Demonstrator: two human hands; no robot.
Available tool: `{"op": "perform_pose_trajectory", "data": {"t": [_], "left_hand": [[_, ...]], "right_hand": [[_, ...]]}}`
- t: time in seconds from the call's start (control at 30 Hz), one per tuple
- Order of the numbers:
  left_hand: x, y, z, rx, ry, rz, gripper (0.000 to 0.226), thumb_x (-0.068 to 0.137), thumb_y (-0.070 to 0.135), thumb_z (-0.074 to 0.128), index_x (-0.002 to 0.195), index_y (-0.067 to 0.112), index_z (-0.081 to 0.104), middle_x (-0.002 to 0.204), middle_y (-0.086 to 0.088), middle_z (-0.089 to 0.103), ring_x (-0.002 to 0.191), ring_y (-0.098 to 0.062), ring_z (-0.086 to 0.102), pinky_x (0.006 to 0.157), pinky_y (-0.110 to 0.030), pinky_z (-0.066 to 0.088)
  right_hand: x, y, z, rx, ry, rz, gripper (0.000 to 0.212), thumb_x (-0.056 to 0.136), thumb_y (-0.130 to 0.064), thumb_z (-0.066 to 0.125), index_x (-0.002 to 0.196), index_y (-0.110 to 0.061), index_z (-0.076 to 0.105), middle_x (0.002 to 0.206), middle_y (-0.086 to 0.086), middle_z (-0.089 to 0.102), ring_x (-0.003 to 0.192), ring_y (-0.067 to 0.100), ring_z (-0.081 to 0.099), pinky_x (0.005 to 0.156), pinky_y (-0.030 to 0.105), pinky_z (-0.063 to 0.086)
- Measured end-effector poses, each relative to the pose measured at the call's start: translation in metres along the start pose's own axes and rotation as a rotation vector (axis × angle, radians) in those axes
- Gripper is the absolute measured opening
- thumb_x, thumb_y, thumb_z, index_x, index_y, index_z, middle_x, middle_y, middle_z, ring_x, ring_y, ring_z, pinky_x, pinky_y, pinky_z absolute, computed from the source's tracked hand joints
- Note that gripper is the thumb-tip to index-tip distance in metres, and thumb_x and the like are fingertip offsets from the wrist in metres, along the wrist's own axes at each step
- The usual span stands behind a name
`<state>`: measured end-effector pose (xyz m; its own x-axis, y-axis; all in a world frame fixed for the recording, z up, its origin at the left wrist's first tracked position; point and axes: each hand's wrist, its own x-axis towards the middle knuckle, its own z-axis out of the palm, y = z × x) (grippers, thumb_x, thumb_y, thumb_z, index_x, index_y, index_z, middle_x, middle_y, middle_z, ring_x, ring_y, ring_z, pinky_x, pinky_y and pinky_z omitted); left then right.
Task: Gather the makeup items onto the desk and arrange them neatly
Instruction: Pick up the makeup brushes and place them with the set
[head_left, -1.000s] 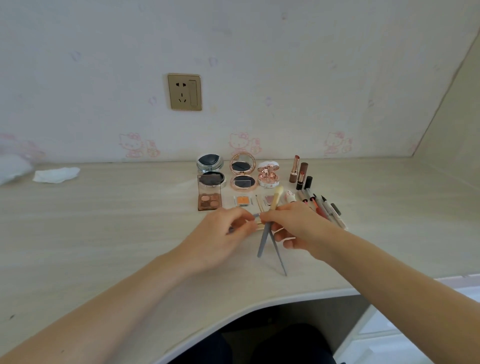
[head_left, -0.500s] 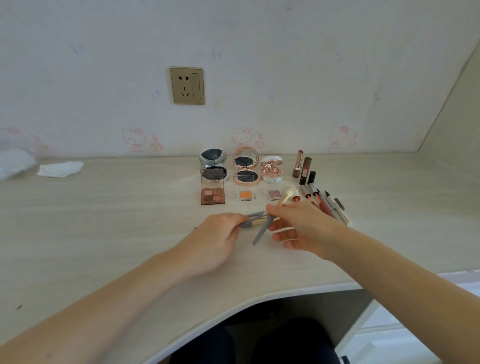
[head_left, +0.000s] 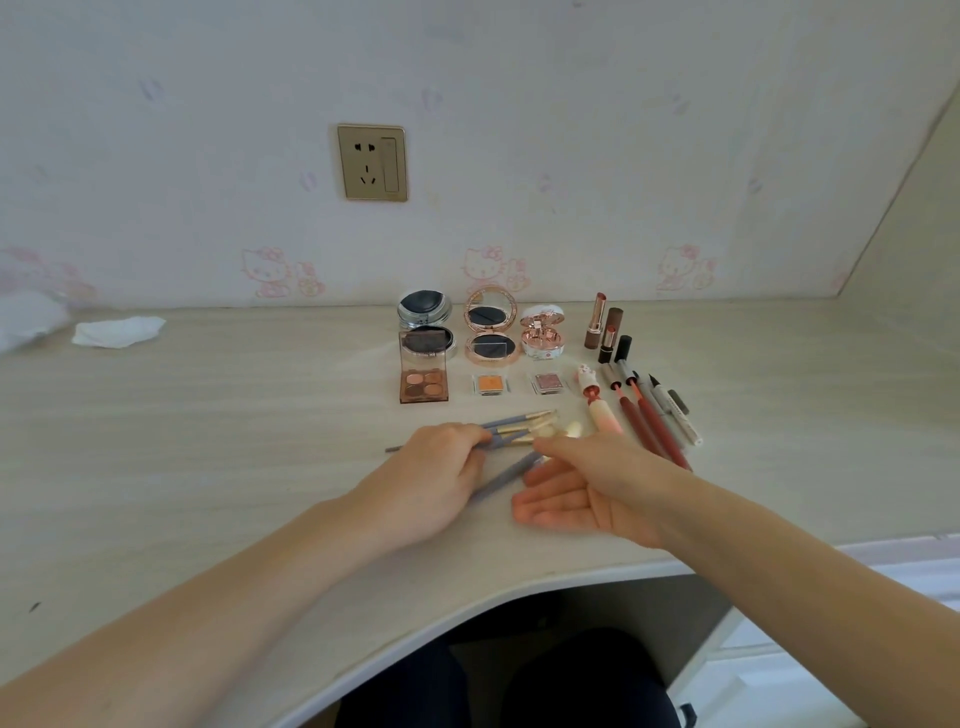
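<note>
Several grey-handled makeup brushes (head_left: 511, 426) lie fanned on the light wooden desk (head_left: 208, 447), bristles pointing right. My left hand (head_left: 436, 467) pinches their handles near the middle. My right hand (head_left: 582, 483) rests beside them, palm turned up, fingers apart, holding nothing; one brush handle (head_left: 498, 480) runs between the two hands. Behind them stand an eyeshadow palette (head_left: 423, 382), two open compacts (head_left: 488, 332), a pink jar (head_left: 543, 335), small orange (head_left: 490, 384) and pink (head_left: 548, 383) pans, lipsticks (head_left: 605, 327) and a row of pencils (head_left: 649, 410).
A crumpled white tissue (head_left: 117, 331) lies at the far left by the wall. A wall socket (head_left: 372, 162) sits above the desk. The desk's curved front edge (head_left: 467, 605) runs below my arms, and a white drawer unit (head_left: 831, 649) stands at lower right.
The right hand has let go of the brush it held upright and now lies palm up. The brushes have come down flat on the desk under the left hand.
</note>
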<state>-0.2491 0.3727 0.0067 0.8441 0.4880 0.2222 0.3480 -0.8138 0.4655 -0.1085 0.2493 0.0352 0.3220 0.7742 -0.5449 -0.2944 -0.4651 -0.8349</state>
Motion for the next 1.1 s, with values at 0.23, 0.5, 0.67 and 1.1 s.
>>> {"op": "perform_pose_trajectory", "data": {"t": [0.23,0.5,0.67,1.1], "left_hand": [[-0.002,0.0,0.004,0.115,0.012,0.095,0.034,0.092,0.024,0.054,0.125,0.021,0.057,0.09,0.013,0.039,0.087,-0.012,0.052,0.071,-0.016,0.029],[-0.014,-0.007,-0.008,0.223,0.042,0.221,0.021,0.095,0.021,0.051,0.112,0.022,0.064,0.099,0.007,0.052,0.1,-0.015,0.05,0.084,-0.035,0.047],[-0.018,-0.009,-0.018,0.356,0.088,0.27,0.018,0.092,0.017,0.059,0.106,0.018,0.069,0.096,0.0,0.059,0.093,-0.021,0.056,0.076,-0.036,0.049],[-0.01,-0.018,-0.005,0.306,0.14,0.24,0.04,0.088,0.028,0.064,0.125,0.018,0.056,0.129,0.003,0.051,0.121,-0.017,0.045,0.101,-0.03,0.04]], "right_hand": [[-0.002,-0.002,0.0,-0.22,-0.012,-0.028,0.02,0.094,-0.01,0.049,0.104,0.004,0.059,0.083,0.02,0.074,0.075,0.029,0.073,0.06,0.032,0.06],[0.006,-0.001,-0.033,-0.981,0.45,-0.538,0.012,0.09,-0.018,0.055,0.091,-0.025,0.065,0.077,-0.013,0.064,0.069,0.0,0.061,0.059,0.014,0.046],[0.012,0.007,-0.037,-1.358,0.423,-0.759,0.025,0.095,-0.031,0.052,0.119,-0.026,0.058,0.116,-0.009,0.052,0.087,0.008,0.057,0.08,0.022,0.049],[0.022,0.012,-0.02,-1.279,0.446,-0.878,0.03,0.098,-0.029,0.047,0.123,-0.014,0.056,0.12,0.0,0.055,0.11,0.017,0.05,0.095,0.028,0.041]]}}
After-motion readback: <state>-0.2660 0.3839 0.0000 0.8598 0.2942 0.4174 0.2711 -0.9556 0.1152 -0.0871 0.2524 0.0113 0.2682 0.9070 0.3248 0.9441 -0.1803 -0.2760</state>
